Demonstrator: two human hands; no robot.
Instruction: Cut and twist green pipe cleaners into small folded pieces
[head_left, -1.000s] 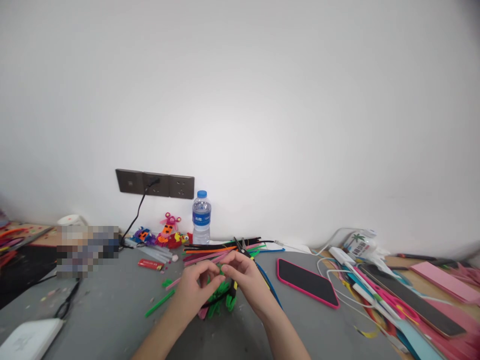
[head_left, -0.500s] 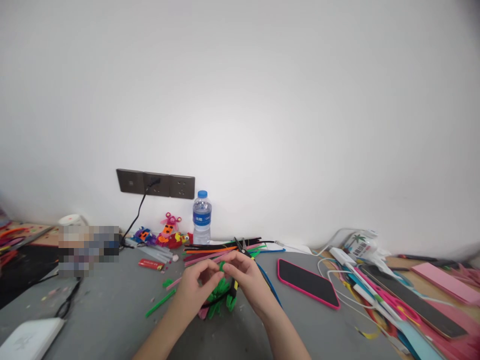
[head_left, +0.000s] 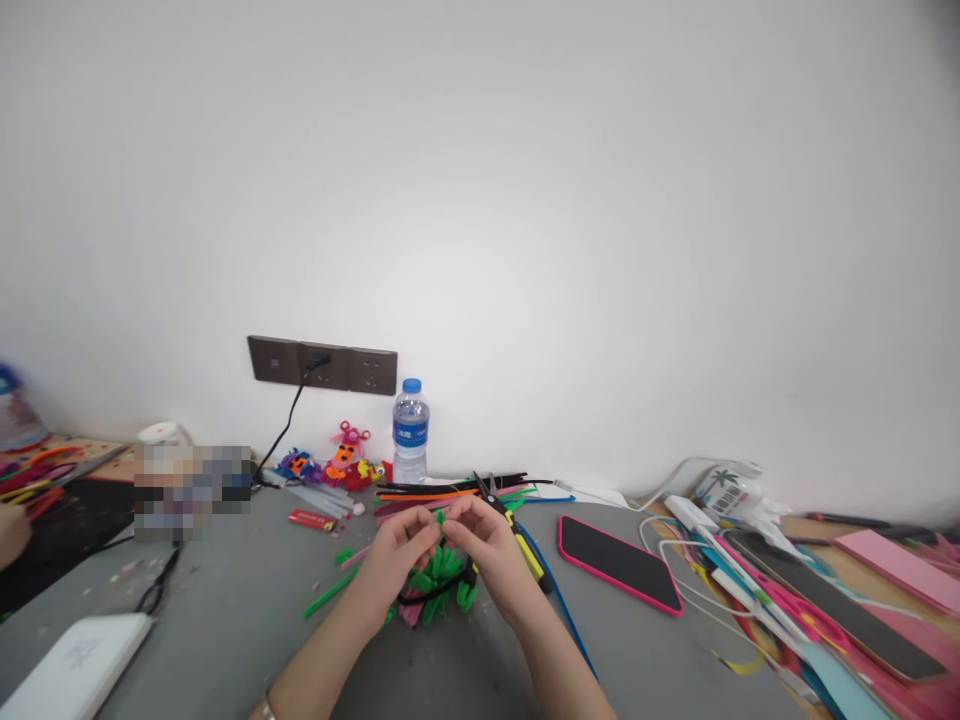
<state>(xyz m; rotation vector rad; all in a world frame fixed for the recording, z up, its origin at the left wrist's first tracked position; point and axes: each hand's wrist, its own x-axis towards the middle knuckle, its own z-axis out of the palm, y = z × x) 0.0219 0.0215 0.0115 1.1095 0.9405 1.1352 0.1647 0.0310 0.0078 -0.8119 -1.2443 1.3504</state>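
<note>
My left hand and my right hand meet near the front middle of the grey table. Both have fingers closed in a pinch around a small green pipe cleaner piece, most of it hidden by the fingertips. Just below them lies a bunch of looped green pipe cleaners, with a black strand and some pink at its lower edge. Pliers with yellow and black handles lie right beside my right hand. Several loose pipe cleaners, black, orange and pink, are spread behind the hands.
A water bottle stands by the wall, right of small colourful figures. To the right are a pink-edged phone, cables and coloured sheets. A white box lies front left. Another person's hand shows at the left edge.
The view has shifted slightly to the left, bringing another person's hand into view. My hands keep their pinch on the green piece. More of the pliers' yellow handles shows.
</note>
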